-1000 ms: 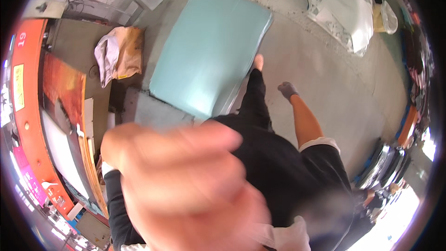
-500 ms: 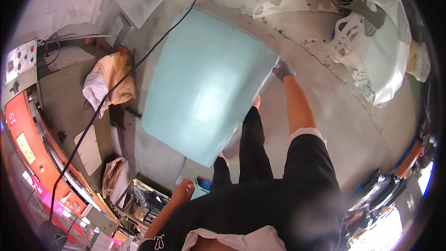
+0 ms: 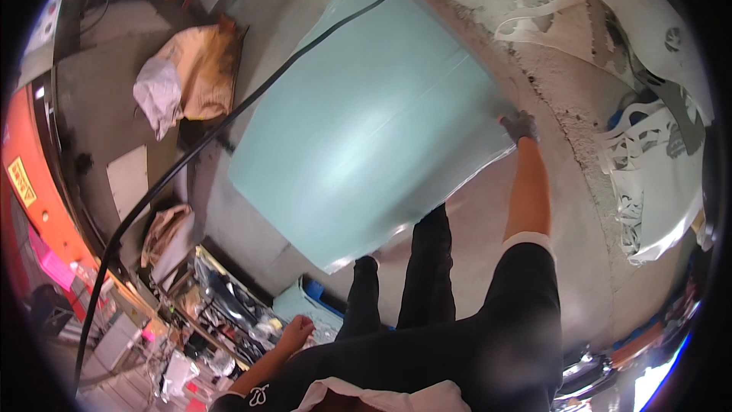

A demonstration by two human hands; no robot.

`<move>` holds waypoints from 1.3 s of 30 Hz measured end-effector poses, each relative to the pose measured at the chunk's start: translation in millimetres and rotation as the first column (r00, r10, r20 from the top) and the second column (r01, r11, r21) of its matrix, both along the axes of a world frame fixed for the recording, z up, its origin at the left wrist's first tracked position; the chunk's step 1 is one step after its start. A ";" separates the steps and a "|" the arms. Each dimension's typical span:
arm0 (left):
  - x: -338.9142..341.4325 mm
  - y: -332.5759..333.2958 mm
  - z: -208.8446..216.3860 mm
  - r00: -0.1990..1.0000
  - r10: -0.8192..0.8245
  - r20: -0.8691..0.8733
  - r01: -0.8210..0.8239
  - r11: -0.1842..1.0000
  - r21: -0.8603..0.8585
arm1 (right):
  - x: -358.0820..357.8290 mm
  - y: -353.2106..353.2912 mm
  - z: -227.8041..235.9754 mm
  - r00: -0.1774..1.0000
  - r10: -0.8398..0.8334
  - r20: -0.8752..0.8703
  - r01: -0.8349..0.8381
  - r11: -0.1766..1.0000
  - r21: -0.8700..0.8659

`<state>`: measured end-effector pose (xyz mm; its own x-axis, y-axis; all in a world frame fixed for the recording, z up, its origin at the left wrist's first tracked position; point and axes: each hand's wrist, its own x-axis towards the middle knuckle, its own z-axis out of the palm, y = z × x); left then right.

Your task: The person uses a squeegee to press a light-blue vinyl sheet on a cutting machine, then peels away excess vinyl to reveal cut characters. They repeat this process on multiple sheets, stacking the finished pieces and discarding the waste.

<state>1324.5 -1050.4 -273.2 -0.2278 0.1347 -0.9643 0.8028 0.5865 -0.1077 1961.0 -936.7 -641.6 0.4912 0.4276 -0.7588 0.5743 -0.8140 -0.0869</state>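
Observation:
A large pale teal sheet or stack of sheets (image 3: 351, 122), glossy and with a clear film along its near edge, stretches across the middle of the head view. My right hand (image 3: 521, 128), in a grey glove with a bare fingertip showing, grips it at its right corner with the arm reaching forward. Part of those fingers is hidden. My left hand (image 3: 299, 331) is bare and hangs low by my side, fingers curled in, nothing visible in it. The sheet's near edge covers my feet.
A black cable (image 3: 255, 95) crosses the view over the sheet. To the left are an orange-brown sack (image 3: 202, 69) and an orange machine panel (image 3: 46, 183). White cut-out scraps (image 3: 648, 183) lie at right. A pale bin (image 3: 301, 301) stands near my left hand.
My view has turned, and the sheet appears larger. My right hand, still at its corner, sits farther right. My feet, partly visible before, are now behind the sheet's near edge.

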 end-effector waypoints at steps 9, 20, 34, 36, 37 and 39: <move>-11.2 -12.8 -6.9 0.973 0.188 0.133 -0.208 0.965 0.159 | 5.7 -0.9 -22.4 0.995 0.018 -0.093 -0.011 0.997 0.076; -68.7 -55.3 -0.5 0.934 0.191 0.302 -0.274 0.926 0.259 | -244.0 41.9 169.7 0.837 0.380 -0.393 0.067 0.641 0.764; -231.4 -144.1 73.9 0.893 0.092 0.441 -0.351 0.758 0.550 | -562.0 -60.7 500.5 0.431 0.263 -0.863 0.474 0.748 0.465; -252.7 -147.4 94.7 0.865 0.100 0.491 -0.413 0.697 0.586 | -600.7 -74.0 542.0 0.414 0.383 -0.826 0.442 0.708 0.550; -258.8 -149.8 107.9 0.854 0.122 0.506 -0.441 0.684 0.581 | -614.8 -81.0 563.5 0.242 0.373 -0.896 0.525 0.726 0.444; -260.2 -150.3 135.5 0.831 -0.020 0.555 -0.473 0.499 0.726 | -647.6 -82.0 601.0 0.139 0.403 -0.905 0.560 0.721 0.407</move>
<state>1064.3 -1200.8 -137.7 0.0279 0.9075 -0.4192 0.4211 0.3696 0.8283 1313.4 -1018.7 -40.6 -0.3118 0.9340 -0.1746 -0.4476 -0.3065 -0.8401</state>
